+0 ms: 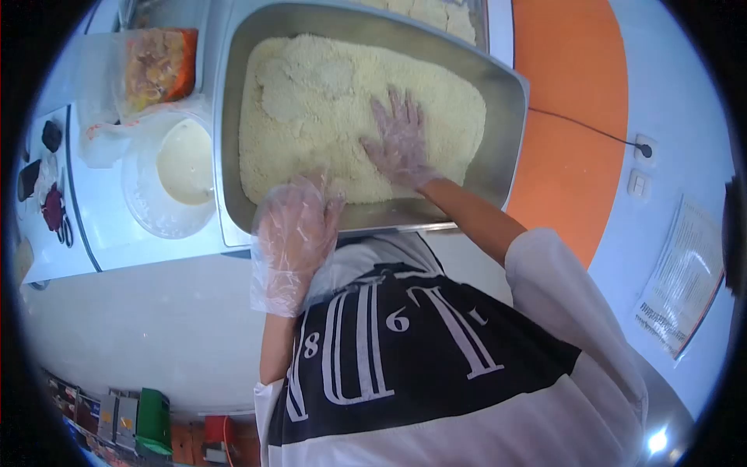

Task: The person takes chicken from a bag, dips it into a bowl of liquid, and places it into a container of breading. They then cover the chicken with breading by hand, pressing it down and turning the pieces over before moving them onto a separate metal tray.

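A deep metal tray [510,148] holds a thick bed of pale yellow crumbs [311,148], with some crumb-covered lumps [299,86] at its far left. Both my hands wear clear plastic gloves. My right hand [401,144] lies flat on the crumbs right of the middle, fingers spread, with nothing in it. At the tray's near left edge, my left hand [296,226] reaches over the rim, its fingers extended and the tips at the crumbs. The loose glove partly blurs those fingers, but no held thing shows.
Left of the tray stands a clear tub [144,187] of cream-coloured batter [185,162]. A plastic bag of food pieces [159,66] lies behind it. Another tray [436,17] with pale pieces is at the back. A cable [580,124] runs to a wall socket [644,148] at right.
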